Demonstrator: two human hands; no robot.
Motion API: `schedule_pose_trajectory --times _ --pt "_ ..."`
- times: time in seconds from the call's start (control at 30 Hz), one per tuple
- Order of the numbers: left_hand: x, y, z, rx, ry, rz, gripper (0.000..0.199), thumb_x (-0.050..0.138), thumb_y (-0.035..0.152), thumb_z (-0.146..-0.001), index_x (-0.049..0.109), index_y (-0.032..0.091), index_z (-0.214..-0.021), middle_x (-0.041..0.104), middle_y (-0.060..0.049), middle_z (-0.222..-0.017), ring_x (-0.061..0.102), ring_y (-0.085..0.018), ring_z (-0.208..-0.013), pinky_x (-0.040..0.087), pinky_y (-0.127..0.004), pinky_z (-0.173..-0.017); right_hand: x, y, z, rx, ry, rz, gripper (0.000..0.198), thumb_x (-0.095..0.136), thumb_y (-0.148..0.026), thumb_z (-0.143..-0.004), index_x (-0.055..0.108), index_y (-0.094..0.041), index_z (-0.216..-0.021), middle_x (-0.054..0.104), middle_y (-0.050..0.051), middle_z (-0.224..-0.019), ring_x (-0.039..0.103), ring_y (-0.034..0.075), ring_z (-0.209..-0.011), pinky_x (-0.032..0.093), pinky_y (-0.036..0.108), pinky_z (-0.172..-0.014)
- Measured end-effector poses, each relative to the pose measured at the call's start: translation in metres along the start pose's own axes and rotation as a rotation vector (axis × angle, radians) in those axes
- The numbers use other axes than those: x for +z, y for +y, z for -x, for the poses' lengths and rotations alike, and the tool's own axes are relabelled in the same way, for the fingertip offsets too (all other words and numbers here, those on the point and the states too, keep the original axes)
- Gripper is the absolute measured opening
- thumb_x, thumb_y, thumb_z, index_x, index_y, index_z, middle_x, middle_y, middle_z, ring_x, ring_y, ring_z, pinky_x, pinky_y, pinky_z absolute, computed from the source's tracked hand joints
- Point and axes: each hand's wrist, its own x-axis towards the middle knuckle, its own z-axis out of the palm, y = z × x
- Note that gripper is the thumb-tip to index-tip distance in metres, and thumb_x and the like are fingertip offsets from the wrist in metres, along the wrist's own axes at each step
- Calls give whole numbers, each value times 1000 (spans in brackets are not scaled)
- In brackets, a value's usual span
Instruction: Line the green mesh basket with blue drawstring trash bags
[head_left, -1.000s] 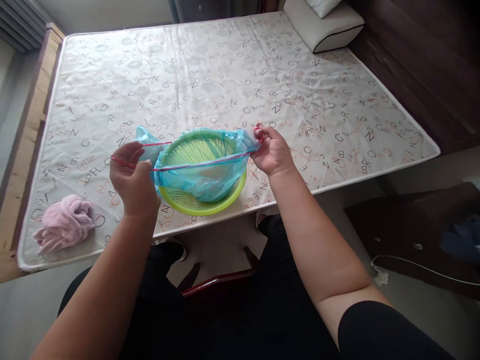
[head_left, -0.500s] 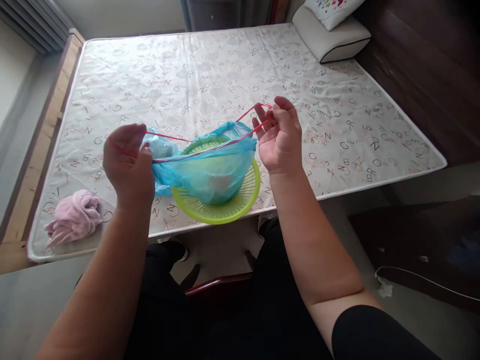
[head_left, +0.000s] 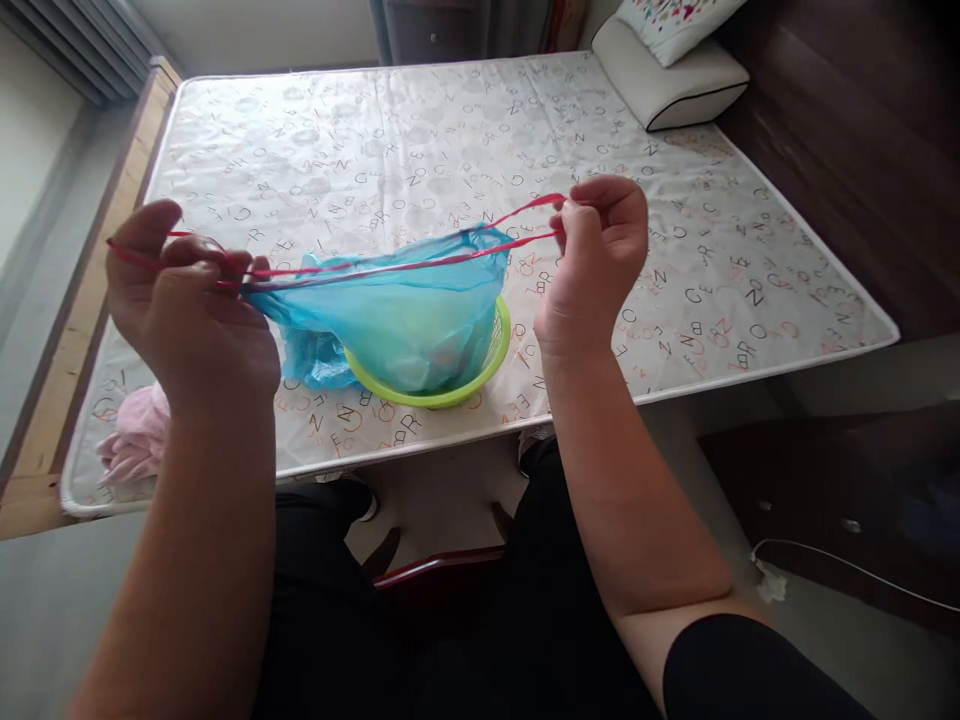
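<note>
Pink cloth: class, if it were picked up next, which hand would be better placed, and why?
Likely the left hand: it is near the pink cloth, its forearm partly hiding it; the right hand is across the green basket. Both hold the red drawstring of the blue bag.

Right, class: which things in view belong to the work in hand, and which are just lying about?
In use:
Red drawstring, held by the left hand and right hand
Blue plastic bag, stretched by its drawstring
Green basket, partly hidden by the bag

Lying about:
Pink cloth
White cushion
Patterned pillow, resting against the cushion
</note>
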Motion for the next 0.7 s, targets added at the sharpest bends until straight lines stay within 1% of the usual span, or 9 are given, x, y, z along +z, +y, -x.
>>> schedule_pose_trajectory --times 0.1,0.13,0.2,0.3,0.37,0.47,0.53,0.6,0.7 --pt "13 11 14 -93 -11 -43 75 54 23 -49 58 26 -124 55 -2 -88 52 -15 -71 62 -36 -75 16 -24 10 -82 17 -13 19 67 -10 -89 62 -28 -89 59 -1 -96 67 12 -103 54 28 -109" --pt "16 13 19 -106 -47 -58 76 55 23 -52 58 27 -127 56 -2 -89 53 -16 -70 62 -36 -73 22 -30 14 -59 -15 -17 20 64 -9 -89 62 -28 -88 56 -2 -91 67 11 -94 56 28 -104" --pt "22 14 30 -84 -131 -77 77 57 22 -57 58 28 -134 61 -2 -91 58 -16 -70 63 -37 -71 32 -41 21 59 -105 -8 17 62 -13 -93 60 -29 -90 51 -4 -83 65 9 -74 60 26 -85" --pt "28 15 44 -31 -236 -100 76 65 23 -70 53 29 -146 73 -2 -108 73 -21 -88 65 -40 -82 40 -48 28 209 -242 -2 8 63 -23 -97 60 -31 -97 53 -7 -82 52 6 -53 48 22 -53" --pt "32 19 53 -2 -263 -190 68 72 33 -80 53 34 -145 75 -2 -120 76 -27 -112 65 -43 -92 41 -50 31 236 -321 -5 6 65 -25 -98 62 -30 -100 56 -8 -87 41 4 -49 37 21 -45" --pt "39 28 63 104 -258 -319 38 75 48 -87 64 33 -120 76 -2 -119 70 -31 -132 63 -50 -102 40 -49 32 320 -489 67 11 71 -24 -94 70 -29 -104 57 -7 -87 41 5 -58 37 19 -50" --pt "41 34 69 224 -298 -260 15 65 42 -92 67 27 -93 78 -1 -111 71 -30 -131 58 -57 -113 41 -46 35 394 -632 114 22 77 -22 -89 74 -30 -109 56 -5 -81 47 8 -68 44 19 -60" --pt "41 39 73 303 -371 -173 23 57 32 -90 56 23 -69 78 -1 -97 75 -29 -120 53 -59 -118 46 -39 39 444 -749 131 35 81 -20 -84 76 -32 -116 55 -6 -76 48 10 -71 47 21 -66" --pt "39 42 77 319 -461 -169 33 56 34 -87 44 23 -59 74 -2 -79 77 -29 -107 58 -59 -110 55 -27 48 445 -861 155 41 83 -22 -83 76 -34 -121 54 -7 -72 49 12 -72 48 24 -72"
